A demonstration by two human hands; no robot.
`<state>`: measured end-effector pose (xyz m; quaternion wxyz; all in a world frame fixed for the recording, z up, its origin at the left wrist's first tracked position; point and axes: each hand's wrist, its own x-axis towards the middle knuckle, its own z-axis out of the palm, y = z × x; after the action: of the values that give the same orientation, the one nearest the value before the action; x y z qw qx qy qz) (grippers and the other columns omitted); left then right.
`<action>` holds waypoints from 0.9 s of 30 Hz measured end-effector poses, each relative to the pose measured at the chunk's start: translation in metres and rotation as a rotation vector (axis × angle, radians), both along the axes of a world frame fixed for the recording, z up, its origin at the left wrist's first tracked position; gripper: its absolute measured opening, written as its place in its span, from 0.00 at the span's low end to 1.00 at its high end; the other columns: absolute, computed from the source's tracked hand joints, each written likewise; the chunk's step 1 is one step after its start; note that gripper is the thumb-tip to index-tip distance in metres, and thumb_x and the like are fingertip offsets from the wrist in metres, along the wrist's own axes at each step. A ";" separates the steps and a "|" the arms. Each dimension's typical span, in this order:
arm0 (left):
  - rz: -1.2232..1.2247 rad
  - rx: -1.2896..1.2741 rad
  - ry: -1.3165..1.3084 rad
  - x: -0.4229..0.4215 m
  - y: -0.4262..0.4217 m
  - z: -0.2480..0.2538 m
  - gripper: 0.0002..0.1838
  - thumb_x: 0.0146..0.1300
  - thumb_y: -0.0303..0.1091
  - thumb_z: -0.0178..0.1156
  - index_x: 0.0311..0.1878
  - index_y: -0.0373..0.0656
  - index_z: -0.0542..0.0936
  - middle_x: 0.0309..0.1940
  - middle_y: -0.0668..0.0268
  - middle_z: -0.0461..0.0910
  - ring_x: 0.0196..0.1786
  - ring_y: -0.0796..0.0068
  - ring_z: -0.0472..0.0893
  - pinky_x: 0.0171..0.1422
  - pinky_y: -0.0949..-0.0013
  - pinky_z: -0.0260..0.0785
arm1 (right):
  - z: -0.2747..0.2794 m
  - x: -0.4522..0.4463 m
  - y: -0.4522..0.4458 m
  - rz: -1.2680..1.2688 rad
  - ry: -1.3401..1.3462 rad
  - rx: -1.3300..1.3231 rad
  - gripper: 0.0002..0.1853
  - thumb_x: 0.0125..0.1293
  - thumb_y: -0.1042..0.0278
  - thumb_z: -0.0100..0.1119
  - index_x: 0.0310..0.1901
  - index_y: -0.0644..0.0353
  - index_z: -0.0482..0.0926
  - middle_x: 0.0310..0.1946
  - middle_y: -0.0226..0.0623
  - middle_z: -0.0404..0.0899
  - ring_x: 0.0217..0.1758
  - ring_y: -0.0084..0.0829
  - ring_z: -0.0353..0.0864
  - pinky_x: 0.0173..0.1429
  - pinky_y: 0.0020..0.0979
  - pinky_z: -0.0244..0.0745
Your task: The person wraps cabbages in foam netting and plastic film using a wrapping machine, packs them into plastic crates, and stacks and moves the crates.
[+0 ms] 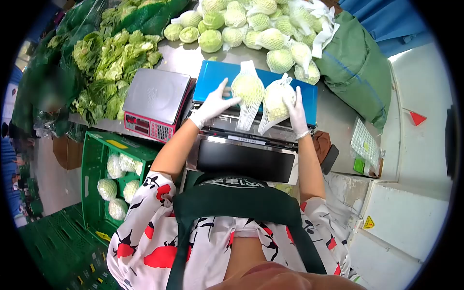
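Observation:
Two pale green cabbages in white net sleeves lie side by side on a blue-topped machine [208,77]. My left hand [214,105], in a white glove, is beside the left netted cabbage [247,89]; its thumb and fingers are spread, with the thumb tip close to the net. My right hand [297,113], also gloved, lies along the right side of the right netted cabbage [276,100]. Its thumb touches the net and its fingers stretch upward. Loose net ends hang from both cabbages toward me. A black plate [245,159] forms the machine's near part.
Left of the machine stands a red-framed scale [157,99]. A green crate [92,186] at lower left holds several netted cabbages. Behind the machine is a heap of cabbages [258,24], many netted. Loose leaves [116,63] fill the back left; a green sack [360,65] stands right.

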<state>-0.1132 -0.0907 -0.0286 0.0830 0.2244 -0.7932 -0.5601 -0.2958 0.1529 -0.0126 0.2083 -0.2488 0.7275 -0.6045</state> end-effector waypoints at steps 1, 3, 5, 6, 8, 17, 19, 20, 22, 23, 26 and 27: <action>0.019 -0.026 -0.017 0.003 -0.001 0.004 0.52 0.62 0.50 0.70 0.78 0.32 0.51 0.64 0.49 0.75 0.63 0.61 0.77 0.68 0.63 0.69 | -0.002 -0.001 0.000 -0.017 0.005 0.001 0.49 0.70 0.54 0.63 0.77 0.73 0.44 0.72 0.59 0.60 0.74 0.41 0.65 0.75 0.32 0.59; 0.090 -0.059 0.088 0.013 -0.006 -0.002 0.43 0.65 0.45 0.68 0.77 0.38 0.58 0.60 0.52 0.78 0.59 0.66 0.80 0.64 0.66 0.73 | -0.004 -0.002 0.003 -0.053 0.031 0.056 0.47 0.70 0.52 0.62 0.77 0.70 0.46 0.74 0.60 0.58 0.75 0.43 0.63 0.75 0.33 0.59; 0.171 -0.087 0.103 0.035 -0.008 0.009 0.42 0.62 0.47 0.69 0.74 0.37 0.64 0.51 0.55 0.83 0.55 0.66 0.82 0.62 0.64 0.73 | 0.007 0.006 0.010 -0.112 0.011 0.026 0.45 0.71 0.52 0.62 0.77 0.69 0.48 0.74 0.60 0.58 0.76 0.44 0.63 0.75 0.34 0.59; 0.240 -0.248 0.134 0.047 -0.009 0.003 0.36 0.62 0.44 0.68 0.70 0.39 0.69 0.44 0.58 0.84 0.49 0.66 0.82 0.57 0.63 0.75 | 0.011 0.012 0.015 -0.142 0.002 0.009 0.45 0.71 0.51 0.61 0.77 0.69 0.49 0.74 0.59 0.58 0.76 0.44 0.63 0.75 0.35 0.60; 0.269 -0.705 0.015 0.078 -0.007 -0.002 0.34 0.62 0.46 0.67 0.66 0.36 0.72 0.38 0.59 0.82 0.47 0.60 0.79 0.54 0.58 0.71 | 0.007 0.021 0.038 -0.291 0.213 0.187 0.40 0.69 0.51 0.62 0.73 0.70 0.59 0.71 0.59 0.63 0.72 0.49 0.67 0.74 0.40 0.61; 0.265 -1.044 -0.302 0.095 0.031 -0.001 0.47 0.57 0.54 0.68 0.72 0.31 0.63 0.37 0.57 0.79 0.50 0.58 0.74 0.55 0.55 0.63 | -0.041 0.086 0.074 -0.554 0.770 1.158 0.36 0.63 0.37 0.60 0.60 0.63 0.74 0.52 0.51 0.78 0.64 0.48 0.71 0.77 0.58 0.48; 0.274 -1.033 -0.311 0.104 0.031 -0.001 0.48 0.57 0.53 0.68 0.73 0.33 0.62 0.37 0.57 0.79 0.49 0.58 0.75 0.55 0.55 0.64 | -0.034 0.085 0.067 -0.530 0.715 1.191 0.36 0.63 0.37 0.59 0.61 0.62 0.74 0.51 0.49 0.78 0.62 0.47 0.72 0.78 0.58 0.47; 0.263 -0.983 -0.310 0.107 0.032 -0.002 0.47 0.57 0.51 0.69 0.73 0.33 0.63 0.37 0.57 0.80 0.49 0.58 0.75 0.54 0.55 0.63 | -0.041 0.084 0.070 -0.560 0.743 1.146 0.37 0.64 0.36 0.58 0.62 0.61 0.73 0.49 0.48 0.79 0.61 0.47 0.73 0.78 0.57 0.45; 0.254 -0.836 -0.170 0.104 0.033 -0.014 0.44 0.58 0.46 0.68 0.72 0.32 0.63 0.35 0.57 0.79 0.49 0.58 0.74 0.53 0.57 0.63 | -0.059 0.076 0.072 -0.531 0.741 1.065 0.34 0.66 0.41 0.59 0.63 0.59 0.73 0.45 0.44 0.80 0.59 0.45 0.74 0.78 0.56 0.45; 0.239 -0.726 -0.091 0.098 0.033 -0.024 0.40 0.60 0.40 0.66 0.73 0.34 0.64 0.30 0.62 0.80 0.44 0.60 0.76 0.53 0.57 0.63 | -0.072 0.072 0.075 -0.524 0.715 0.960 0.31 0.66 0.45 0.61 0.62 0.60 0.75 0.42 0.42 0.80 0.57 0.43 0.75 0.78 0.56 0.44; 0.314 -0.450 0.038 0.080 0.025 -0.051 0.29 0.61 0.33 0.63 0.68 0.40 0.75 0.29 0.65 0.81 0.34 0.69 0.79 0.47 0.63 0.69 | -0.054 0.067 0.068 -0.368 0.324 0.766 0.22 0.69 0.58 0.62 0.58 0.64 0.79 0.42 0.39 0.83 0.53 0.33 0.79 0.74 0.46 0.58; 0.323 0.102 0.209 0.079 0.020 -0.065 0.23 0.64 0.30 0.62 0.63 0.38 0.79 0.31 0.67 0.83 0.36 0.78 0.78 0.46 0.72 0.71 | -0.045 0.065 0.072 -0.342 0.133 0.511 0.20 0.69 0.62 0.62 0.57 0.65 0.80 0.43 0.38 0.84 0.51 0.30 0.80 0.71 0.41 0.62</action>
<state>-0.0341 -0.0711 -0.0937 0.2422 0.2931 -0.7046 -0.5991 -0.2306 0.2250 -0.0577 0.1112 -0.1013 0.8993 -0.4106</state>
